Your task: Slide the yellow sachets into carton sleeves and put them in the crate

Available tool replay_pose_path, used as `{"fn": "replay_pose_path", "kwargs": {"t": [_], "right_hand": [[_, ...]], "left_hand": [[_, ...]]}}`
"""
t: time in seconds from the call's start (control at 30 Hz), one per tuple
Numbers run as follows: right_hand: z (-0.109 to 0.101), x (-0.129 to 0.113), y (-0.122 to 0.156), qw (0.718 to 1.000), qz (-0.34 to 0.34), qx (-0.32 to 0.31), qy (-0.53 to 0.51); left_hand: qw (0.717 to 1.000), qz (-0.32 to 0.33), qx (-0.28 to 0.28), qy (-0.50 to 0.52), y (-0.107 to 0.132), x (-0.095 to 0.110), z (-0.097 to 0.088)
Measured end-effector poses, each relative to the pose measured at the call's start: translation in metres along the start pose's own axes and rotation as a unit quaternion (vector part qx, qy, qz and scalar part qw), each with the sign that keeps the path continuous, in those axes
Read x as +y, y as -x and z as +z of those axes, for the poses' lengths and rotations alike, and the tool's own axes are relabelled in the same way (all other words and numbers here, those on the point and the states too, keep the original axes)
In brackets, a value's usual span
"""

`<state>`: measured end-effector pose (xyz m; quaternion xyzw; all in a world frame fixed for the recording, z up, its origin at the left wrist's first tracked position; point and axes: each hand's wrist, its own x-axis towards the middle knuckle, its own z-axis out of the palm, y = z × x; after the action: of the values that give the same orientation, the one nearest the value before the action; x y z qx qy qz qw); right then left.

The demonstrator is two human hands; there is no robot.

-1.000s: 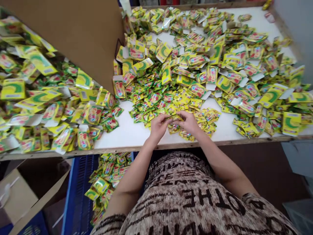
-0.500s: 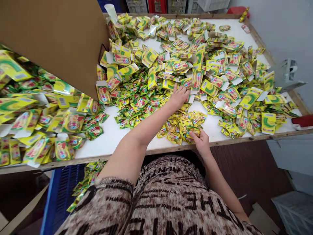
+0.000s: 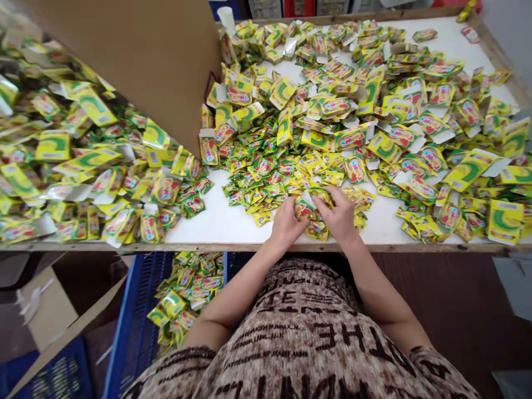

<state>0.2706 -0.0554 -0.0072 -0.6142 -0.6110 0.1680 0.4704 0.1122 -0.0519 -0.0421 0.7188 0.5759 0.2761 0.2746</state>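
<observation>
A white table [image 3: 216, 224] is heaped with yellow-green sachets [image 3: 266, 166] and small flat cartons [image 3: 469, 169]. Near the front edge my left hand [image 3: 286, 221] is closed on a small open carton [image 3: 305, 204] with a white flap up. My right hand [image 3: 338, 213] meets it from the right, its fingers pinched at the carton's mouth together with some sachets; how many I cannot tell. A small pile of loose sachets [image 3: 318, 230] lies under and around both hands.
A tall brown cardboard sheet [image 3: 137, 61] stands on the table at the left, with more cartons [image 3: 83, 166] heaped beside it. A blue crate [image 3: 128, 327] under the table holds filled packs [image 3: 187, 293]. A cardboard box [image 3: 50, 316] sits lower left.
My left hand has come back from the heap farther up the table with a carton. My right hand has moved up from the table edge to meet it.
</observation>
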Motion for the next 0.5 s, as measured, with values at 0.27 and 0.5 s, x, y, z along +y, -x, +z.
{"fn": "replay_pose_path", "kwargs": {"t": [0.27,0.5], "right_hand": [[-0.001,-0.015,-0.018,0.956,-0.022,-0.283,0.067],[0.013,-0.027,-0.023,0.943,-0.090,-0.316,0.049]], "left_hand": [[0.996,-0.002,0.047,0.074,0.019,-0.023,0.007],[0.915,-0.084,-0.070,0.388,0.028,-0.036,-0.006]]}}
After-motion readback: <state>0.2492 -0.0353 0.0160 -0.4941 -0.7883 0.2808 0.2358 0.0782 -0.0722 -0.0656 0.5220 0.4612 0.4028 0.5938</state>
